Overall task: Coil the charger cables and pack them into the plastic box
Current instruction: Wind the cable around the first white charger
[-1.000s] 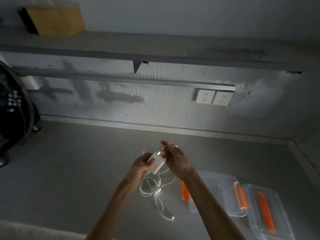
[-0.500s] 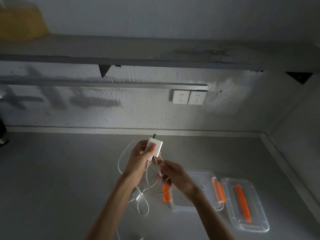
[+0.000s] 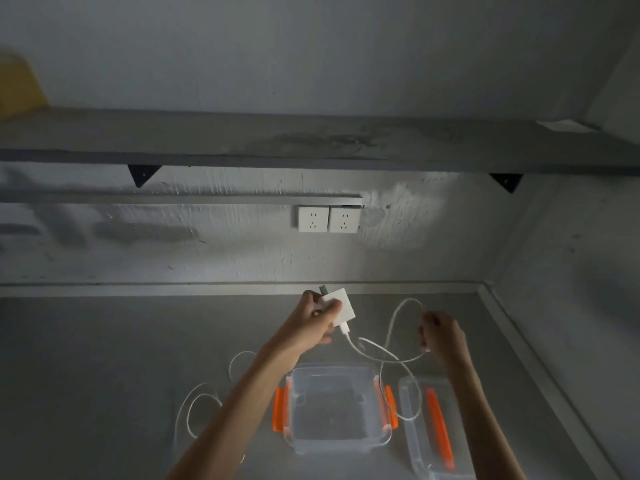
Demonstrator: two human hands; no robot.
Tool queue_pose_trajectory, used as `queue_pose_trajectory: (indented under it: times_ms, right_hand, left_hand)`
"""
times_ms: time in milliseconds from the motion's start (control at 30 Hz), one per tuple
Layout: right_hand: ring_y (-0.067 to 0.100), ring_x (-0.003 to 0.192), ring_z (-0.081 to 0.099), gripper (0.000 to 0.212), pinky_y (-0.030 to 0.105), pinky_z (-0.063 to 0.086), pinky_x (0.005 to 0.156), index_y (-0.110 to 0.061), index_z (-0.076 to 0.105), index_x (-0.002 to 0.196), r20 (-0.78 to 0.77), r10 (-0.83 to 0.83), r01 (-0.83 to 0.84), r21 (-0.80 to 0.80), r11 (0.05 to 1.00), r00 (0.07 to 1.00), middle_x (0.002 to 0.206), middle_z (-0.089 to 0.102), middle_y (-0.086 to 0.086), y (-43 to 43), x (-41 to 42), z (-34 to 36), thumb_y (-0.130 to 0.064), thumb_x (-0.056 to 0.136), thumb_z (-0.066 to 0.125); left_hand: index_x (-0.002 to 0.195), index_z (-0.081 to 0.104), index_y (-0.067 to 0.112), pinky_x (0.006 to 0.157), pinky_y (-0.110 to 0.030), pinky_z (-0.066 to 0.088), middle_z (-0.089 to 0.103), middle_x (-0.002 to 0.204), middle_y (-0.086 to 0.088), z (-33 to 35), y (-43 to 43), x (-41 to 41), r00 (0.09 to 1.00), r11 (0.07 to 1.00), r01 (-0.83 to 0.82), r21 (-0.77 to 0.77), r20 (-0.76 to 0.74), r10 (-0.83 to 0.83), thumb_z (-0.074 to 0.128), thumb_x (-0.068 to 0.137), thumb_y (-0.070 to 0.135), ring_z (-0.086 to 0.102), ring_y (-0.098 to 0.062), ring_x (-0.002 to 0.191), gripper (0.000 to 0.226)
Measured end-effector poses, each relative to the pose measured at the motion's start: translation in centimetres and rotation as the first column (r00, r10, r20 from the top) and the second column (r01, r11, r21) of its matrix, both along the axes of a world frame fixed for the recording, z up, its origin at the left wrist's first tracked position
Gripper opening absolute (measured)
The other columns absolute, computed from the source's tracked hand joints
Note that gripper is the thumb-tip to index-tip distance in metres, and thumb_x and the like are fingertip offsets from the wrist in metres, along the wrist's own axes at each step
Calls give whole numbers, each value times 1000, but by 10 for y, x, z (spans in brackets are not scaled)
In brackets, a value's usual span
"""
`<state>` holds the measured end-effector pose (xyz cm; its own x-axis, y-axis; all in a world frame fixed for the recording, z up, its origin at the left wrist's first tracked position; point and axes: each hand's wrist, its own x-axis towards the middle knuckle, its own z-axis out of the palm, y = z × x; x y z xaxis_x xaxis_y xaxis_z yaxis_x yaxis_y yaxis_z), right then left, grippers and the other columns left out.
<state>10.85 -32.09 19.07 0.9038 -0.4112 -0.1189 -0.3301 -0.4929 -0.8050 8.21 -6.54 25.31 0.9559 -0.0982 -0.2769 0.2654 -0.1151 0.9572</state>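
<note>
Above the plastic box (image 3: 332, 410), left hand (image 3: 318, 320) grips the light charger (image 3: 341, 306); right hand (image 3: 441, 336) pinches its limp cable (image 3: 398, 317) midway.

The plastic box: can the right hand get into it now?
Probably yes: the plastic box is open, lid beside it; only the cable held by the right hand loops near its right edge.

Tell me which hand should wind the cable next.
Right, most likely. The right hand pinches the cable out to the side, with slack looping back toward the charger, so it can lay loops. The left hand is busy gripping the charger.
</note>
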Motion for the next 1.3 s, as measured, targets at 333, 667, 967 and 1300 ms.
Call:
queue_pose_trajectory:
  times_ms: [333,667,967,1300]
  right_hand:
    - [17,90,73,42,24,55,87,-16,67,117,223,595,-630,396,669,772,93,76,6,69,-44,29,-36,105,32]
    - [1,62,60,23,20,48,62,-35,63,104,207,768,-674,-379,635,606,69,64,-14,52,-57,18,-37,99,40]
    - [4,72,68,9,26,53,58,-33,70,93,252,894,-425,-810,405,371,82,72,-18,24,-18,156,-36,89,62]
    - [6,81,71,12,15,52,75,-12,74,94,549,737,-840,-109,531,394,86,75,-13,40,-4,162,-14,83,67]
  left_hand:
    - [105,63,-2,91,-44,57,68,101,-17,24,-36,19,995,950,-7,-314,89,37,58,97,12,68,-30,94,17]
    - [123,55,7,77,-29,54,66,109,-7,15,-7,16,908,925,-173,339,419,17,55,94,9,64,-23,98,29]
    - [106,57,10,79,-41,51,61,94,-4,36,-18,-18,719,836,-91,541,617,-320,57,87,21,58,-21,86,22]
    - [125,54,22,91,-33,56,68,110,1,81,-1,-44,801,919,265,293,464,-379,59,91,21,67,-16,103,35]
